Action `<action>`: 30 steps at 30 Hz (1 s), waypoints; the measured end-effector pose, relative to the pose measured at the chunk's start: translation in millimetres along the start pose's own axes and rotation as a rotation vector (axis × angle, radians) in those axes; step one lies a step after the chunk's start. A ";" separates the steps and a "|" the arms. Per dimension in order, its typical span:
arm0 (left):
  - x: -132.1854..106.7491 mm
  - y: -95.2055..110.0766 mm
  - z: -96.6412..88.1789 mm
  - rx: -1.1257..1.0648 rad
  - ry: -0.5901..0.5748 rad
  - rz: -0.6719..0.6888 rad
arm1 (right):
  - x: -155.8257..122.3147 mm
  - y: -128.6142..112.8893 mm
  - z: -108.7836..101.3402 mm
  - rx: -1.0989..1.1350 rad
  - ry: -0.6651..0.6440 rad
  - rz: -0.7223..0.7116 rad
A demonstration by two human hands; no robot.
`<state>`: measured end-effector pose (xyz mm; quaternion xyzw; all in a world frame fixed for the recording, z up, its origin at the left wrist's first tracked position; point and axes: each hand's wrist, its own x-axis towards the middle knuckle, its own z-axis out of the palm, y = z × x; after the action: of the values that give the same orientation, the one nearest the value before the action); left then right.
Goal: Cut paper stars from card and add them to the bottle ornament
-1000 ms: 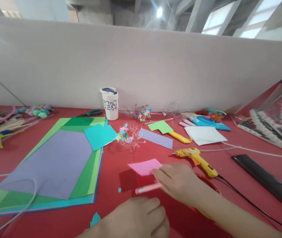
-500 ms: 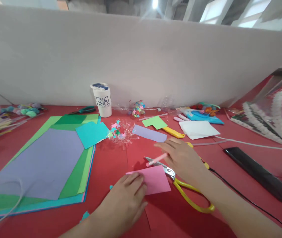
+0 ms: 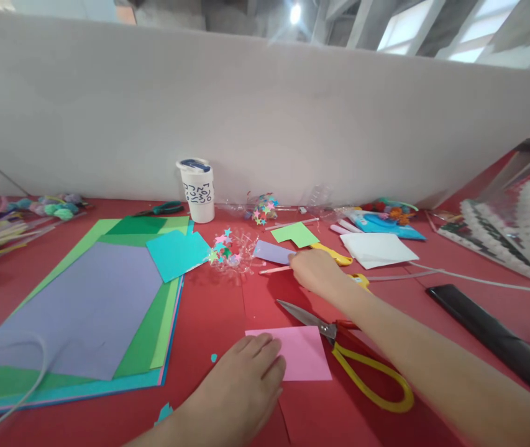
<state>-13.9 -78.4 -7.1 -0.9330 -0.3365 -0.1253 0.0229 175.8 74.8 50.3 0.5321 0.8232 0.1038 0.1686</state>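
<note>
At a red worktop strewn with craft supplies, a person's left hand lies flat with its fingers spread and released, their tips resting on the near left corner of a pink paper. The sheet lies flat at the front of the worktop, most of it clear of the hand. Its far right corner is just beside the blades of yellow-handled scissors, which lie open.

Farther back, the right hand reaches across, fingers clenched on one end of a thin pink stick. The free end of the stick points left, along the near edge of a purple strip. This hand is well apart from the pink paper, with the scissors between them.

To the left sits a stack of coloured sheets topped by a teal square. Star confetti lies just beside the square, and a white cup stands against the back wall.
</note>
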 end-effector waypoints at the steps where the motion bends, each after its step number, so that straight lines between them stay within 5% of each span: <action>1: -0.1 0.3 -0.7 -0.001 0.000 0.000 | -4.6 0.8 -2.3 -0.008 0.024 0.013; 9: -0.8 4.4 -7.8 -0.024 0.020 0.083 | -78.7 25.3 -23.2 0.037 0.282 0.007; 12: -0.1 5.6 -7.5 -0.040 0.013 0.142 | -102.9 8.8 -8.9 0.218 0.572 -0.197; 15: 0.4 6.9 -6.8 -0.008 0.000 0.157 | -110.4 -23.4 10.2 0.243 0.579 -0.380; 19: 0.4 8.2 -6.2 0.028 -0.012 0.186 | -93.3 -41.4 15.2 0.278 0.434 -0.449; 25: 2.6 8.1 -4.8 -0.012 0.020 0.156 | -16.0 18.0 -0.4 0.231 0.243 0.130; 30: 3.7 6.1 -4.8 -0.030 -0.005 0.153 | 32.8 39.3 11.1 0.143 0.086 0.258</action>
<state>-8.4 -81.5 -1.3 -0.9566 -0.2622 -0.1258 0.0178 200.9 120.8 48.4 0.6391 0.7598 0.0887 0.0800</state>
